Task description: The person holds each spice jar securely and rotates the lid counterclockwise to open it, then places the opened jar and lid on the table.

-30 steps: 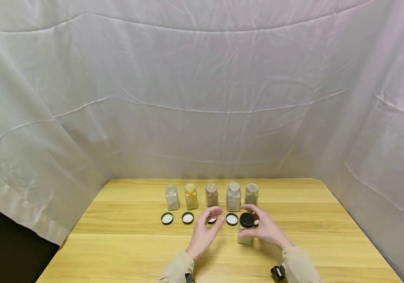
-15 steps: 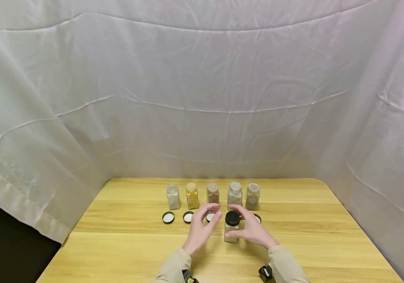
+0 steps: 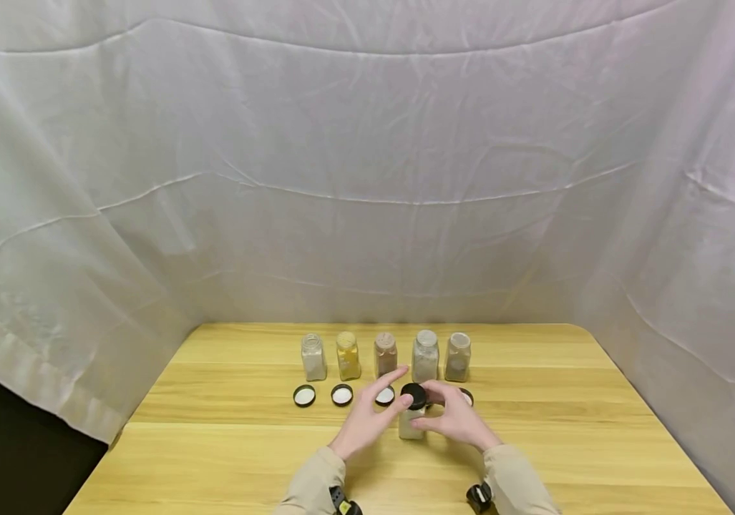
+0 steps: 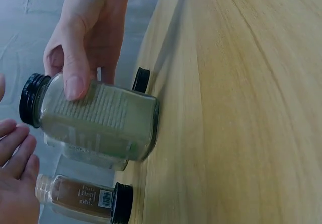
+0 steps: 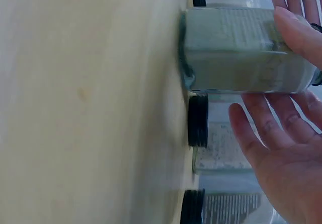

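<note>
A square glass jar [image 3: 411, 425] of pale powder stands upright with its black lid [image 3: 414, 395] on. My right hand [image 3: 460, 418] grips its side, thumb toward me and fingers behind, as the thumb on the glass in the left wrist view also shows. At the lid's left is my left hand [image 3: 367, 422], fingers spread and extended, with its thumb tip overlapping the lid in the head view. In the left wrist view, the left hand's fingers [image 4: 17, 151] lie beside the jar's lid, curled round nothing. The jar's base sits close over the wooden table.
Several lidless square jars stand in a row behind, among them a yellow powder jar [image 3: 348, 356], a brown powder jar [image 3: 385, 355] and a grey one [image 3: 458, 357]. Black lids with white liners, such as the leftmost lid [image 3: 304, 395], lie before them. A pale curtain [image 3: 367, 236] surrounds the table [image 3: 225, 458].
My right hand has carried the lidded jar leftward from in front of the rightmost jar to beside the left hand. The left hand's fingers have opened wider and its thumb has come to the lid.
</note>
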The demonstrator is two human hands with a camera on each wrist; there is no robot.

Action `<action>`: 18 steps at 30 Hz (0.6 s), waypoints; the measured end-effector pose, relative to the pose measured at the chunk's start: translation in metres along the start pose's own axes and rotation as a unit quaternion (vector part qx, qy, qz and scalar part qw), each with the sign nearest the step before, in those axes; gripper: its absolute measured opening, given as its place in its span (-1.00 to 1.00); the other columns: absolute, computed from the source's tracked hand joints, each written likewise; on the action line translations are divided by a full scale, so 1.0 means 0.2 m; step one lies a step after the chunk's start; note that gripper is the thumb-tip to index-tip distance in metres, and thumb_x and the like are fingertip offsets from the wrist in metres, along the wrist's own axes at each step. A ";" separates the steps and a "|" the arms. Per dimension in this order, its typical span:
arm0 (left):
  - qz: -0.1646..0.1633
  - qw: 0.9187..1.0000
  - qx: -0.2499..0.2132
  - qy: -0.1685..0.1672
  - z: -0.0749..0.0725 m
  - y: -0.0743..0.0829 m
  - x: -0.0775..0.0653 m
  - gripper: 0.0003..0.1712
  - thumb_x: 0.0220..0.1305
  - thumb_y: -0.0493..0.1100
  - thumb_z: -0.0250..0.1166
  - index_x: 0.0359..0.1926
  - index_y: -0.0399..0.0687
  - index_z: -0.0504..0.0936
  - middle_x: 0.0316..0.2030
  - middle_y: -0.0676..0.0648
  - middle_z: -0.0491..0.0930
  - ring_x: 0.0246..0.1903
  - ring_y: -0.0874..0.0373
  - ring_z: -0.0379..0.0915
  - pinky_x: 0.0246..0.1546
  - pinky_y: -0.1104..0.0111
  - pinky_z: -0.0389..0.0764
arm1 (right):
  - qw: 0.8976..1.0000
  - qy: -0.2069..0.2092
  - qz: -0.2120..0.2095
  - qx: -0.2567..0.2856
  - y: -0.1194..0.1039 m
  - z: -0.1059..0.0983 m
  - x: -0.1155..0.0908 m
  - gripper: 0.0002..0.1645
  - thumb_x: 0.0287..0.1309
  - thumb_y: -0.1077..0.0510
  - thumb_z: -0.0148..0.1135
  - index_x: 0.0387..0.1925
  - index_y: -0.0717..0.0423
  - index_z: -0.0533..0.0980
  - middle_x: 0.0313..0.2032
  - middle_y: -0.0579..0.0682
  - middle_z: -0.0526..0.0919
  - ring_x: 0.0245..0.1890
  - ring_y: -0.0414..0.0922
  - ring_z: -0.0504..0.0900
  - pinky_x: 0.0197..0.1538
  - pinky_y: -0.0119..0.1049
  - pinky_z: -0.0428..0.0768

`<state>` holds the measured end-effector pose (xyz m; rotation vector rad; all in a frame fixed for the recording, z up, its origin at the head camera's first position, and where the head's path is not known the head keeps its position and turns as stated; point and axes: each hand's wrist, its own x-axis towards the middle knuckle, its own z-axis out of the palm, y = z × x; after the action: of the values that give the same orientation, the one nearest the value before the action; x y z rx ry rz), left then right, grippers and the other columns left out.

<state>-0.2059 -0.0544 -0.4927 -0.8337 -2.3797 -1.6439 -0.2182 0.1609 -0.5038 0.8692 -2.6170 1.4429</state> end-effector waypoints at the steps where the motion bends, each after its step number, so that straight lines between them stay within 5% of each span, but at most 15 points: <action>1: 0.001 1.000 0.004 -0.010 0.00 0.00 0.00 -0.44 0.45 0.01 0.23 0.41 0.07 0.44 0.40 -0.04 0.45 0.40 -0.03 0.37 0.44 -0.03 0.38 | 1.000 0.004 -0.001 0.000 0.00 0.01 0.00 -0.47 0.03 0.06 0.56 0.02 0.14 0.59 -0.10 0.06 0.74 -0.12 -0.15 0.73 0.07 -0.01 0.71; 8: 0.021 0.998 0.003 -0.057 0.00 0.00 0.01 -0.42 0.44 -0.02 0.23 0.42 0.01 0.42 0.39 -0.04 0.47 0.37 -0.02 0.41 0.44 0.04 0.41 | 1.000 0.020 0.007 -0.005 -0.01 0.04 0.02 -0.44 0.00 0.05 0.58 0.04 0.13 0.59 -0.09 0.04 0.72 -0.16 -0.15 0.72 0.05 0.00 0.71; 18: 0.040 0.997 0.014 -0.059 0.02 0.01 0.02 -0.44 0.42 -0.09 0.23 0.37 -0.19 0.45 0.32 -0.14 0.53 0.29 -0.08 0.49 0.36 0.09 0.51 | 1.000 0.018 0.020 0.001 -0.01 0.04 0.01 -0.40 -0.01 0.04 0.58 0.05 0.14 0.58 -0.10 0.04 0.72 -0.16 -0.15 0.71 0.04 -0.03 0.71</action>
<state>-0.2084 -0.0488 -0.4909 -1.0340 -2.4058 -1.5702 -0.2172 0.1524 -0.5064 0.7889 -2.6222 1.4550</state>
